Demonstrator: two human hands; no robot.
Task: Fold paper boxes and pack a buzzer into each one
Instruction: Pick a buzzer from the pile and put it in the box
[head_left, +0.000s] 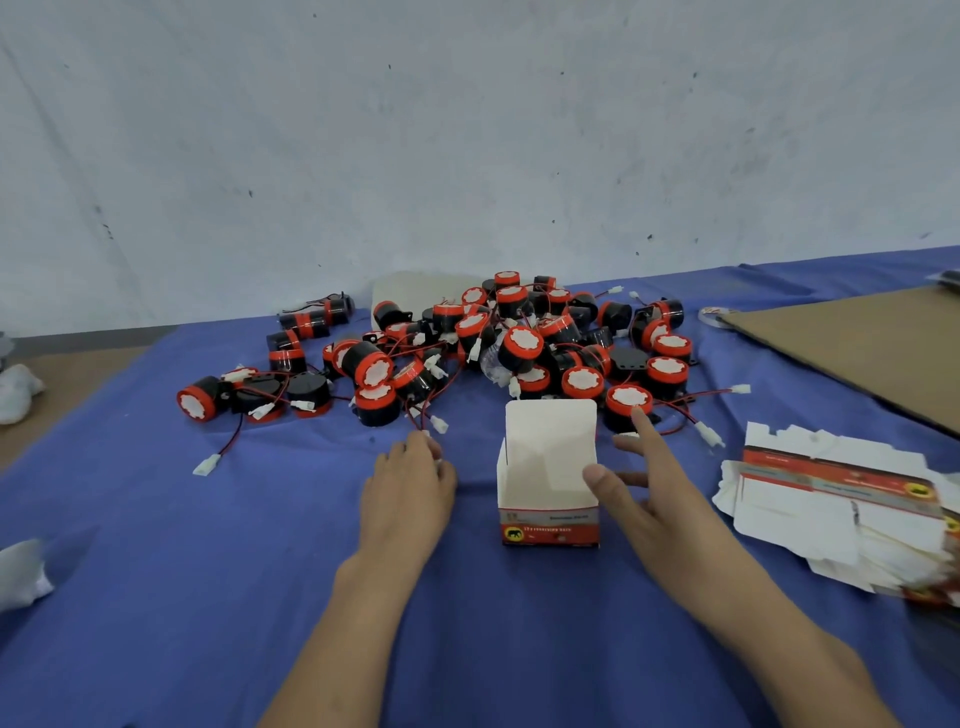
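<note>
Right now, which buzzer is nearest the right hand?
The upright buzzer at the pile's front edge, just behind the box's right corner. The right hand's index fingertip reaches its red cap; the others lie farther back.

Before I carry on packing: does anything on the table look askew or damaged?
The stack of flat boxes at the right is splayed, edges ragged, not squared. The buzzers lie heaped, their wires tangled together. The open box stands upright and looks sound.
</note>
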